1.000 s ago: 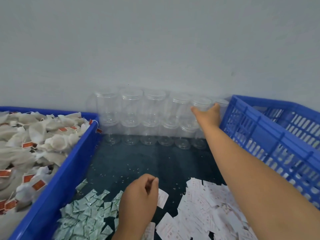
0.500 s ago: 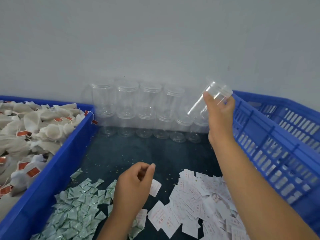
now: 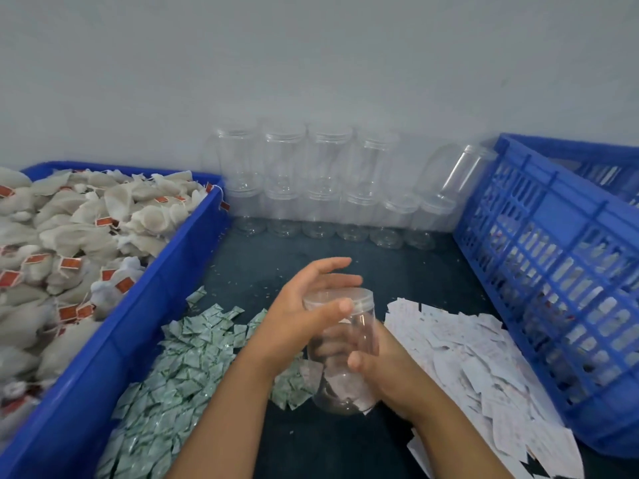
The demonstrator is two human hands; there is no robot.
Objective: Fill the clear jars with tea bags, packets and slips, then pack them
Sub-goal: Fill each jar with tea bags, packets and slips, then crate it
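Clear plastic jar (image 3: 345, 361) on my head feed: near upright, lid (image 3: 340, 296) end up, above the dark table between green packets (image 3: 179, 368) and white slips (image 3: 484, 357). Right hand (image 3: 390, 375) wraps its lower body. Left hand (image 3: 297, 312) lies loose, fingers nearly straight, at the lid. Spare jars (image 3: 311, 188) line the wall.

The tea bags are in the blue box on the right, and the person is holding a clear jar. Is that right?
Not quite. The head view shows the tea bags in the blue box on the left, not the right. The person's right hand does hold a clear jar.
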